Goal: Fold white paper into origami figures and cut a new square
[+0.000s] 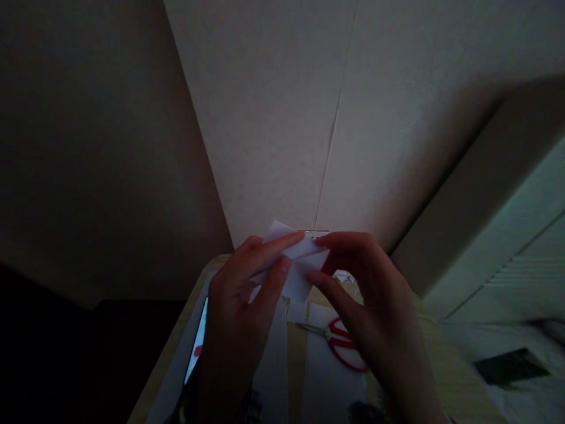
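Observation:
Both of my hands hold a small folded piece of white paper [296, 257] up above a wooden table [445, 365]. My left hand [241, 306] pinches the paper's left side between thumb and forefinger. My right hand [375, 306] pinches its right side, with the thumb below and the fingers on top. The light is dim.
Red-handled scissors [338, 341] lie on white paper strips [326, 377] on the table under my hands. A lit phone screen [198, 344] lies at the table's left edge. Pale walls meet in a corner behind. A white surface with a dark flat object [509, 365] is at the right.

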{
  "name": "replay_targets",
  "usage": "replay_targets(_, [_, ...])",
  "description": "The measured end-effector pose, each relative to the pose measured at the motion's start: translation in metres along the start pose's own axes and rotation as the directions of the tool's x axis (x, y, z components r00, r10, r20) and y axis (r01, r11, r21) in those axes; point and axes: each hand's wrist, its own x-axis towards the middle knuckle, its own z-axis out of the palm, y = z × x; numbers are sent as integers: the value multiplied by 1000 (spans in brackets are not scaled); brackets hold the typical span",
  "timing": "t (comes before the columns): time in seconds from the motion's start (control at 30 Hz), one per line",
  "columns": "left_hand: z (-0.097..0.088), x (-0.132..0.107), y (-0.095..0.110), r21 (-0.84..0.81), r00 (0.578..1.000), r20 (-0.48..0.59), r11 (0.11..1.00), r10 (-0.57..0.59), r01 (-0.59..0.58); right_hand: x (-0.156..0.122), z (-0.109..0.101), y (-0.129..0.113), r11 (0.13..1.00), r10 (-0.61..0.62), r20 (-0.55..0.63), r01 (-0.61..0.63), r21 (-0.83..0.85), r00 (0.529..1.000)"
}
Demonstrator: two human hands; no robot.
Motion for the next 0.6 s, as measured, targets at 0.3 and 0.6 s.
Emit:
replay_targets(0.3, [0, -1, -1, -62, 999, -39, 998, -1, -1, 1, -1, -4, 994, -101, -67, 97, -59, 993])
replay_targets(0.6, [1, -4, 3, -55, 992, -109, 997, -61, 55, -5, 1, -8, 942, -293, -26, 284, -178, 956])
